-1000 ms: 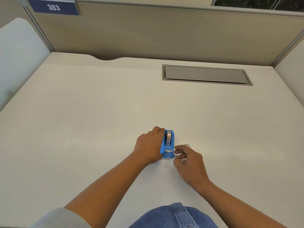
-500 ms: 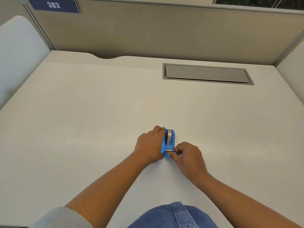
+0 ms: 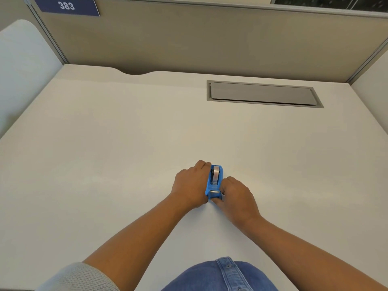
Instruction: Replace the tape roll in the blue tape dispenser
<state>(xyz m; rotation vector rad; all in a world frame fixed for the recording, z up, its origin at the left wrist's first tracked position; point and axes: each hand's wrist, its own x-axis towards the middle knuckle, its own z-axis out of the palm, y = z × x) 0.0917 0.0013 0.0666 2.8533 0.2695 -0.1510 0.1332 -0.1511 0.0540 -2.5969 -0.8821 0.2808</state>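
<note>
A small blue tape dispenser (image 3: 213, 186) stands on the white desk (image 3: 126, 143), cutter end toward me. A roll of clear tape (image 3: 215, 174) sits upright in its cradle. My left hand (image 3: 192, 184) wraps the dispenser's left side, fingers curled over its far end. My right hand (image 3: 237, 196) presses against the right side, thumb and fingers at the metal cutter. No other tape roll is visible; my right hand hides the spot beside the dispenser.
A grey cable hatch (image 3: 263, 94) is set flush into the desk at the back right. Beige partition walls (image 3: 210, 38) close off the back, with a blue sign "383" (image 3: 66, 6) at top left. White side panels stand at both sides.
My right hand moved left from beside the dispenser onto its cutter end and right side. A faint clear ring seen beside that hand a second ago is no longer visible. My left hand stayed put.
</note>
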